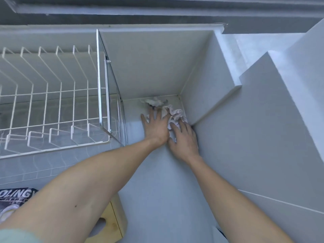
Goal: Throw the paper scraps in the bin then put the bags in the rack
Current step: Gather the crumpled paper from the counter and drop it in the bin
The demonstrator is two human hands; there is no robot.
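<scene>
Crumpled white paper scraps lie in the far right corner at the bottom of a deep white compartment. Another crumpled piece sits just behind them against the back wall. Both my arms reach down into it. My left hand lies flat with its fingers spread, fingertips touching the scraps. My right hand is beside it against the right wall, fingers curled down onto the scraps. A white wire rack with upright dividers hangs on the left, with nothing in it. No bags or bin can be made out for certain.
A clear panel with a metal frame separates the rack from the compartment. A stepped white ledge juts in on the right. At the lower left are a light wooden stool and a black printed fabric item.
</scene>
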